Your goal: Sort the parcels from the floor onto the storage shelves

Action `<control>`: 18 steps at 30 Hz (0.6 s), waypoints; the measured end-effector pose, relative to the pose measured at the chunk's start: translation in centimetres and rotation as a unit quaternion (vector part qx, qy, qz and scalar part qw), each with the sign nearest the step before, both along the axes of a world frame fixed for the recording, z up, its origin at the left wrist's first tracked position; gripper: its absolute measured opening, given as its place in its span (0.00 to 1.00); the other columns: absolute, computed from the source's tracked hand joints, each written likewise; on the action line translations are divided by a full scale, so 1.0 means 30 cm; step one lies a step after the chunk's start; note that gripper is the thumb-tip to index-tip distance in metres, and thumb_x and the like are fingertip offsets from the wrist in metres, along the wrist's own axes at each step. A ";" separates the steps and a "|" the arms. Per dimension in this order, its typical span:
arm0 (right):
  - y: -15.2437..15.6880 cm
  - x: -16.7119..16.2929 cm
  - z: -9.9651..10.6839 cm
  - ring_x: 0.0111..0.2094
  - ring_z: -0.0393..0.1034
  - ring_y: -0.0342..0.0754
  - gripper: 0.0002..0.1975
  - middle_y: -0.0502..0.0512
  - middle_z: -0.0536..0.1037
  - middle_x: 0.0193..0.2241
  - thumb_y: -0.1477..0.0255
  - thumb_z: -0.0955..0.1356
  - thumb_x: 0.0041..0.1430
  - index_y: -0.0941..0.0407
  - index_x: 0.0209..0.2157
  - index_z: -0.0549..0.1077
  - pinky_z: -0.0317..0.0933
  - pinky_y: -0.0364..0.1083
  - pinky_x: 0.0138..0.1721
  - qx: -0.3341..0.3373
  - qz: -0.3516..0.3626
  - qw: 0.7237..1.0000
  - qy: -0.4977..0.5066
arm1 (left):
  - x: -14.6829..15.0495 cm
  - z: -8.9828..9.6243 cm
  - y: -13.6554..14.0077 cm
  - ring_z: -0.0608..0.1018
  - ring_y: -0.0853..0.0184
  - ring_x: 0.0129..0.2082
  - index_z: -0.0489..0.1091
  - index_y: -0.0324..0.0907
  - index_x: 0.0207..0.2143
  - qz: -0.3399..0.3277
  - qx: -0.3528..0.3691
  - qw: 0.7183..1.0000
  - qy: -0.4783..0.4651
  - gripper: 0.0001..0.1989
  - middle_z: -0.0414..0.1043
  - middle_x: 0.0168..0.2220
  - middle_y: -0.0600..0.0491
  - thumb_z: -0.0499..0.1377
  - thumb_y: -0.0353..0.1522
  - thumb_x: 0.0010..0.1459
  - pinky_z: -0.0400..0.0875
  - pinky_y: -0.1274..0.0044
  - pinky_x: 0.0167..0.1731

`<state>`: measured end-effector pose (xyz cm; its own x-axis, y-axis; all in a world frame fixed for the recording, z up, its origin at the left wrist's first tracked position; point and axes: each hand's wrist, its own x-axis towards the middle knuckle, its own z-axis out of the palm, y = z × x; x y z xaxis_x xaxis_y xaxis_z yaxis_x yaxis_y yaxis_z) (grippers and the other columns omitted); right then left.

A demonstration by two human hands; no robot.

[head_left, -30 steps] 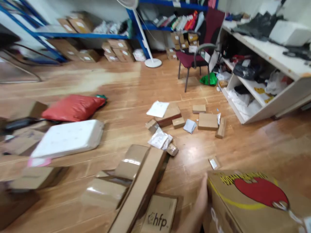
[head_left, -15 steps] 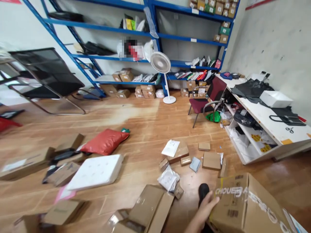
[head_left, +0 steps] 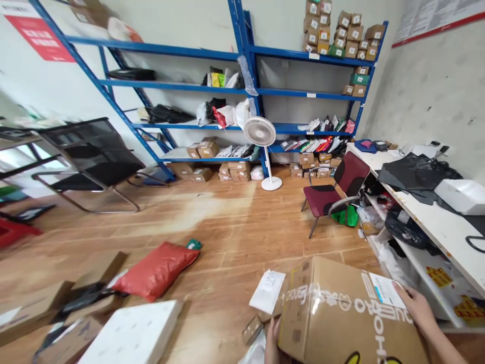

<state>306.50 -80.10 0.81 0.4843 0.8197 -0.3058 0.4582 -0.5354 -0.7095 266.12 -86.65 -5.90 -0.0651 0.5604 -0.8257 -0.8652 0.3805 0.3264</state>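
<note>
A large brown cardboard box [head_left: 337, 303] with white printed lettering is held up in front of me between my two hands. My left hand [head_left: 272, 338] presses on its left side, low down, with part of the hand cut off by the frame's lower edge. On the far right corner my right hand [head_left: 419, 308] grips the box, its fingers beside a white shipping label [head_left: 386, 289]. Below the box, a sheet of white paper [head_left: 267, 291] and a small carton [head_left: 252, 331] show on the floor, partly covered by the box.
On the floor at left lie a red plastic parcel [head_left: 159, 270], a white flat package [head_left: 131, 333] and several cartons. A white fan [head_left: 272, 183] stands before blue shelving [head_left: 182, 86]. A maroon chair [head_left: 322, 202] sits beside the white workbench [head_left: 428, 215] at right.
The box has moved left and up into the middle of my view. My right hand has come into sight on its right corner. The view has tilted upward.
</note>
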 end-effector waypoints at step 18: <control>0.974 -0.467 0.229 0.39 0.79 0.61 0.33 0.61 0.86 0.34 0.41 0.67 0.41 0.56 0.32 0.81 0.68 0.51 0.41 0.114 0.019 0.992 0.044 | -0.537 0.222 0.854 0.81 0.39 0.54 0.70 0.58 0.65 -0.058 -0.055 0.995 0.067 0.35 0.84 0.50 0.49 0.53 0.55 0.57 0.79 0.51 0.48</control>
<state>292.48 -50.87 7.68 0.4308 0.8898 -0.1510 0.4055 -0.3402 -0.8484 250.00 -61.02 0.76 -0.1193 0.4765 -0.8710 -0.7654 0.5147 0.3864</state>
